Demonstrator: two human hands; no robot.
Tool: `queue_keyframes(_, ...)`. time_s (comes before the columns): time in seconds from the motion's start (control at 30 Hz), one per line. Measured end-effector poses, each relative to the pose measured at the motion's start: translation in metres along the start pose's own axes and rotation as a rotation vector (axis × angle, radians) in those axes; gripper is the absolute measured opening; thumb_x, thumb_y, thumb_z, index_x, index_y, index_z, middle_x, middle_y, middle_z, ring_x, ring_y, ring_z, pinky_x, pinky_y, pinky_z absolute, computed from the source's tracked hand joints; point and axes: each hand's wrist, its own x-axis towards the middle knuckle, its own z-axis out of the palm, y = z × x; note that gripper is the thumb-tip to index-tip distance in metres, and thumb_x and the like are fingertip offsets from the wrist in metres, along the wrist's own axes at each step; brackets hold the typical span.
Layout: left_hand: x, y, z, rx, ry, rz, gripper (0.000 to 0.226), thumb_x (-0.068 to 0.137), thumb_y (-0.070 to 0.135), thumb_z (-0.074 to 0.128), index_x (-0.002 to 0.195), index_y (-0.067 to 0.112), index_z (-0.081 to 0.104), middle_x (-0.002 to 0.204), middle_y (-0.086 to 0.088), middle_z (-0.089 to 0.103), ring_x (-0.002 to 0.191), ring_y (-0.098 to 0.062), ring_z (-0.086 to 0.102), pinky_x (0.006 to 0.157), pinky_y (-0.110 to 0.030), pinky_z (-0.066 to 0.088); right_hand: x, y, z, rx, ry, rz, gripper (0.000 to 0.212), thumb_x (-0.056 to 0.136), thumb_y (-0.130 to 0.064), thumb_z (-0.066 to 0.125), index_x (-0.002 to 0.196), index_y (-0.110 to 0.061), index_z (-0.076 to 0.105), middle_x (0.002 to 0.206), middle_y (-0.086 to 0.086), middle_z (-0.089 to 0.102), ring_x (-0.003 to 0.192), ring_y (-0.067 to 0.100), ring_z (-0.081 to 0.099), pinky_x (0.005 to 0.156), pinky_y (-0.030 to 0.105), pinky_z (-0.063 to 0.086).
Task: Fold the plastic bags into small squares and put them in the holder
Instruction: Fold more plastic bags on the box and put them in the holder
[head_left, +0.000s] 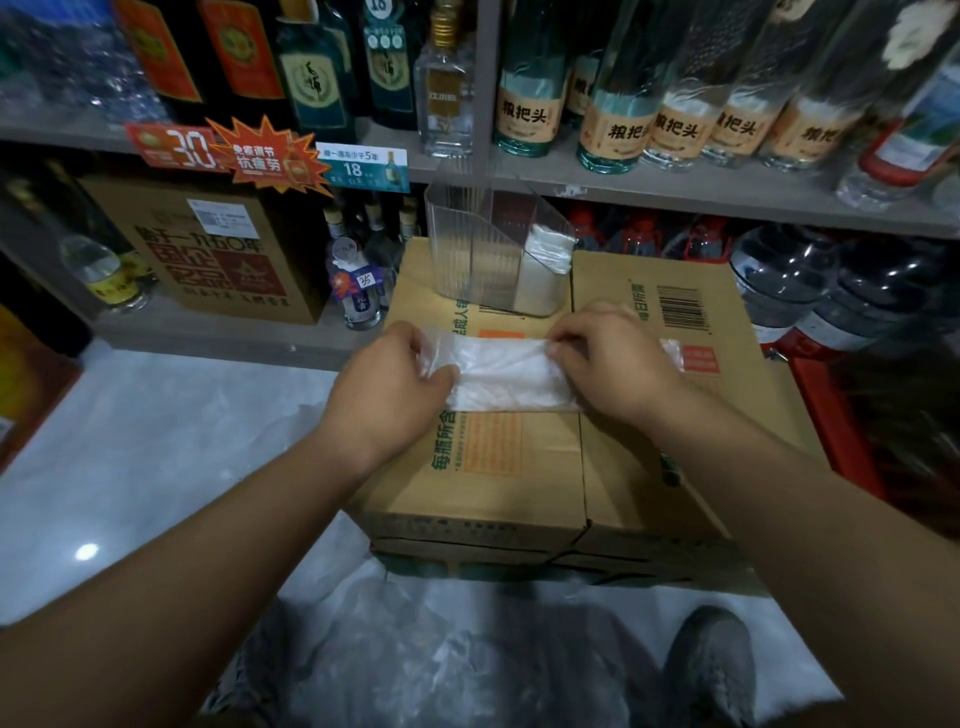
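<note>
At frame centre we hold the plastic bag (506, 376), folded flat on the cardboard box (519, 467): our left hand (395, 379) pinches its left end, our right hand (608, 358) its right part. Light, limp and slippery, it probably needs pinching at the creases; the holder (467, 249) stands just above.

One head-worn wide-angle view, facing forward and down, close over a carton (519, 467), left hand (395, 374) and right hand (613, 358) holding a bag (504, 374) mid-frame, shelves (675, 192) just past the carton's far edge
</note>
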Motion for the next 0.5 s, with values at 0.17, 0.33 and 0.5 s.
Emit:
queue_keyframes(0.17, -0.010, 0.000, 0.000, -0.087, 0.027, 0.026, 0.041, 0.089, 0.040, 0.072, 0.120, 0.026, 0.049, 0.091, 0.006, 0.066, 0.089, -0.018, 0.064, 0.079, -0.038, 0.052, -0.004, -0.001, 0.007, 0.208, 0.009, 0.030, 0.013, 0.092, -0.026, 0.070, 0.103, -0.032, 0.072, 0.097, -0.016, 0.061, 0.105, 0.018, 0.056, 0.099, 0.048, 0.046)
queue_keyframes(0.33, -0.019, -0.005, 0.002, 0.087, 0.173, 0.199, 0.059, 0.090, 0.041, 0.068, 0.140, 0.020, 0.046, 0.131, 0.000, 0.051, 0.125, -0.024, 0.046, 0.104, -0.042, 0.036, -0.013, -0.005, 0.005, 0.278, -0.068, 0.013, 0.016, 0.091, -0.027, 0.072, 0.089, -0.042, 0.067, 0.094, -0.025, 0.064, 0.103, 0.013, 0.058, 0.101, 0.048, 0.045)
queue_keyframes(0.5, -0.027, -0.006, 0.010, 0.385, -0.113, 0.509, 0.067, 0.095, 0.057, 0.023, 0.151, 0.023, 0.041, 0.163, 0.001, 0.032, 0.153, -0.015, 0.020, 0.126, -0.044, 0.002, -0.023, -0.008, 0.003, 0.216, -0.139, -0.025, 0.012, 0.092, -0.029, 0.071, 0.089, -0.040, 0.069, 0.092, -0.029, 0.061, 0.101, 0.009, 0.058, 0.102, 0.047, 0.045)
